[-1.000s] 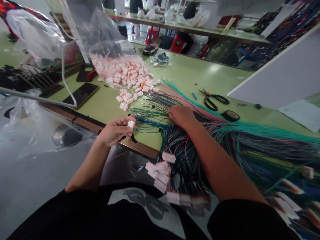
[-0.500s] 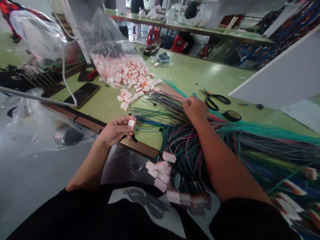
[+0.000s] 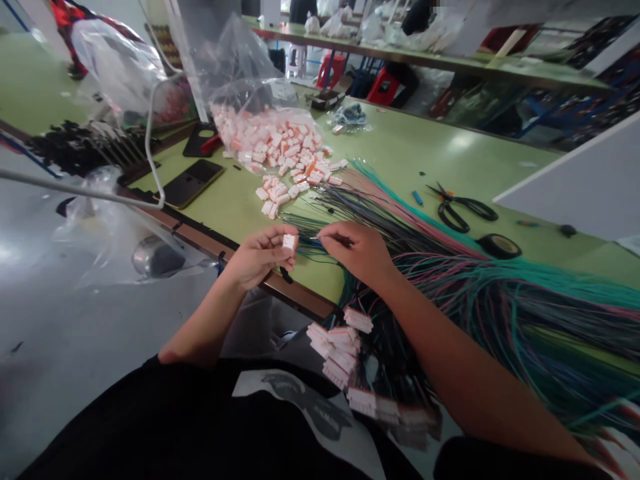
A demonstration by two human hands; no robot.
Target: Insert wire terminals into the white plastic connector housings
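One wht conn. (image 3: 289, 243) pinched in L grip (image 3: 259, 258), R grip (image 3: 357, 253) pinching wire (image 3: 315, 238)

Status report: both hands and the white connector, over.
Left hand holding white connector. Right hand pinching wire, tip apart from connector. Nothing visibly blocking between them.

Along the upper edge of the frame we saw a second long table (image 3: 475, 67), with red stools (image 3: 384, 87) and a white stool (image 3: 296, 61) beneath it. Across the middle, our green tabletop (image 3: 410, 137) caught a soft glare (image 3: 462, 141) at upper right, and a pale panel (image 3: 585, 173) slanted in from the right edge. Grey floor (image 3: 100, 353) filled the lower left, brightening at the left edge.
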